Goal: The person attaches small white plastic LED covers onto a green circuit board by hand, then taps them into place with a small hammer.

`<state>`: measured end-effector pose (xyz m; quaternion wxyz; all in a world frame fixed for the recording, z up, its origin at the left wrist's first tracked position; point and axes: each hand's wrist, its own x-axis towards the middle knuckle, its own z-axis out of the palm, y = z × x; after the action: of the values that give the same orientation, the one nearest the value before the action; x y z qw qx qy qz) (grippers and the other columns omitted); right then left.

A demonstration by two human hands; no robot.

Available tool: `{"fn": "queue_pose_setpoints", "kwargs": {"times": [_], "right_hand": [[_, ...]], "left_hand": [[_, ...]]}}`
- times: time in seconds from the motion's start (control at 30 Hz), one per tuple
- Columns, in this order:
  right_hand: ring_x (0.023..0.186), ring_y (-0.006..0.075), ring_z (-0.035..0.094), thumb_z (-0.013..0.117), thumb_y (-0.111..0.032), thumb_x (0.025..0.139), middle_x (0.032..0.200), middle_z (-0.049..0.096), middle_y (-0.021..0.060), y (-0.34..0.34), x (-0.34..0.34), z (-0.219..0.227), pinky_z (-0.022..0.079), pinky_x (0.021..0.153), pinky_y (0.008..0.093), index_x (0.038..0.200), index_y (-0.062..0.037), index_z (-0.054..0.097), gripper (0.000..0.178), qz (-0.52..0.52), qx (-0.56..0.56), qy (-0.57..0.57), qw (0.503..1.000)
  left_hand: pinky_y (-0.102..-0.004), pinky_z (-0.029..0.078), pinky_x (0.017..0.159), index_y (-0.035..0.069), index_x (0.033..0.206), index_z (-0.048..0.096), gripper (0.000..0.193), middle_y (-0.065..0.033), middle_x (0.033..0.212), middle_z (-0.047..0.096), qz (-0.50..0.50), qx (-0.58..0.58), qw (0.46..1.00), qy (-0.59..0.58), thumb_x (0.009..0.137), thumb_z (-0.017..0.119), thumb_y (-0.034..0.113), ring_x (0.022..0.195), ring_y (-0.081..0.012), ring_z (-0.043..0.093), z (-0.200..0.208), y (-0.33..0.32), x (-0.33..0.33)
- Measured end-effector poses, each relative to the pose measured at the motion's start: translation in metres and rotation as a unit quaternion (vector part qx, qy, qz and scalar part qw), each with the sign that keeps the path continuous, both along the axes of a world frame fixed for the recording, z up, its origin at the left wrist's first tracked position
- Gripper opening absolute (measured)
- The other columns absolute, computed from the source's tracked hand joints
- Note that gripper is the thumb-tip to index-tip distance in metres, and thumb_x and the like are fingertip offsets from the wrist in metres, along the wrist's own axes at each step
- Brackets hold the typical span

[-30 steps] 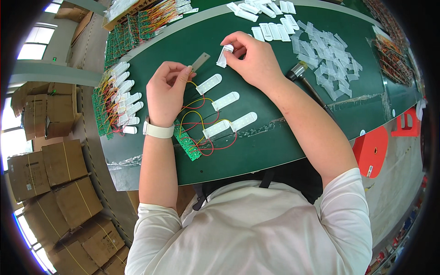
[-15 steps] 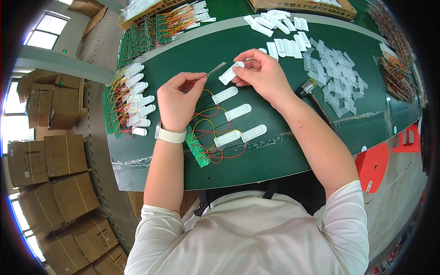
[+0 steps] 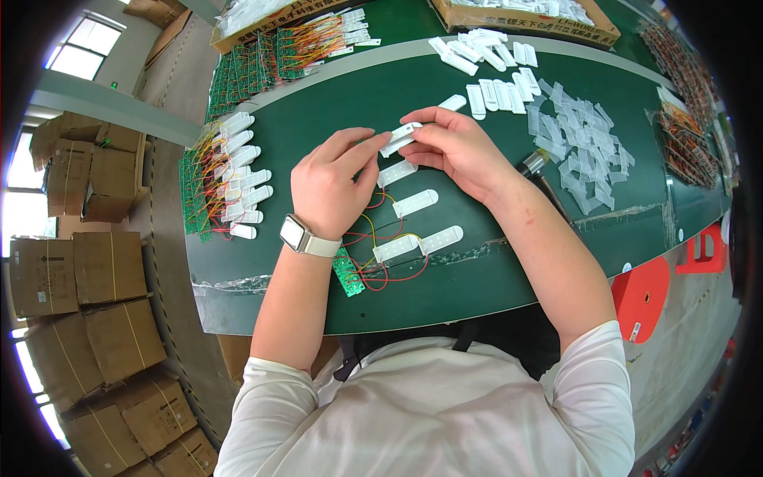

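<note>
Above the green table, my right hand (image 3: pixel 465 155) pinches a small white plastic casing (image 3: pixel 400 140) with one rounded end. My left hand (image 3: pixel 330 179), with a watch on the wrist, has its thumb and fingertips closed at the casing's left end. The thin clear strip seen earlier in this hand cannot be made out now. Just below my hands lie several white light strips with rounded ends, among them one light strip (image 3: pixel 416 203) in the middle. Red and yellow wires run from them to a small green circuit board (image 3: pixel 347 273), partly under my left wrist.
Wired boards with white strips (image 3: pixel 242 179) line the left side. White casings (image 3: pixel 497 95) and clear plastic pieces (image 3: pixel 588 143) lie at the far right, beside a black-handled tool (image 3: pixel 534 163). Cartons (image 3: pixel 528 20) stand behind. A red stool (image 3: pixel 642 298) is by the right edge.
My left hand has moved right, bringing its clear strip to the casing, and its fingers now meet the casing. My right hand has come slightly nearer with the casing.
</note>
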<state>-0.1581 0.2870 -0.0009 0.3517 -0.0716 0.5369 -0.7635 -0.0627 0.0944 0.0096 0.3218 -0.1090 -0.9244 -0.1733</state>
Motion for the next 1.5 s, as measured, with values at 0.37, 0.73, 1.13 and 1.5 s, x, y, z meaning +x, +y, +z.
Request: {"fn": "queue_pose_setpoints", "kwargs": {"times": [0.37,0.73,1.13,1.5], "right_hand": [[0.103,0.0241,0.075,0.062,-0.013,0.104,0.112,0.071,0.0131,0.007,-0.002,-0.003,0.062,0.092,0.0336,0.127,0.0004,0.062,0.026,-0.019,-0.01,-0.032,0.999],[0.104,0.0251,0.076,0.064,-0.019,0.105,0.111,0.071,0.01,0.005,-0.004,-0.004,0.062,0.089,0.0324,0.121,-0.0029,0.061,0.023,0.008,-0.041,-0.049,0.998],[0.094,0.0182,0.075,0.07,-0.011,0.102,0.107,0.073,0.0116,-0.001,0.002,-0.009,0.063,0.083,0.0291,0.123,-0.0002,0.061,0.025,-0.024,0.014,0.032,0.999],[0.091,0.0156,0.076,0.065,-0.003,0.104,0.104,0.076,0.0109,-0.008,0.012,-0.011,0.062,0.08,0.028,0.117,0.0021,0.066,0.015,0.011,0.027,0.193,0.981]], "left_hand": [[-0.0356,0.063,0.072,0.012,0.11,0.08,0.028,-0.0041,0.107,0.077,-0.04,0.027,0.998,-0.037,0.083,0.078,0.008,0.087,-0.025,0.076,0.001,0.002,0.004],[-0.0344,0.06,0.068,0.015,0.106,0.082,0.019,-0.0005,0.102,0.076,-0.023,0.009,1.0,-0.015,0.087,0.081,0.014,0.081,-0.0208,0.074,-0.01,-0.004,0.002],[-0.0326,0.061,0.071,0.009,0.108,0.081,0.022,-0.0043,0.106,0.076,-0.058,0.074,0.993,-0.071,0.087,0.079,0.006,0.083,-0.0188,0.075,-0.001,0.0,0.005],[-0.0282,0.06,0.079,-0.001,0.116,0.078,0.027,-0.0107,0.095,0.08,0.019,0.313,0.91,-0.271,0.091,0.081,0.008,0.086,-0.0143,0.075,0.008,-0.005,0.008]]}}
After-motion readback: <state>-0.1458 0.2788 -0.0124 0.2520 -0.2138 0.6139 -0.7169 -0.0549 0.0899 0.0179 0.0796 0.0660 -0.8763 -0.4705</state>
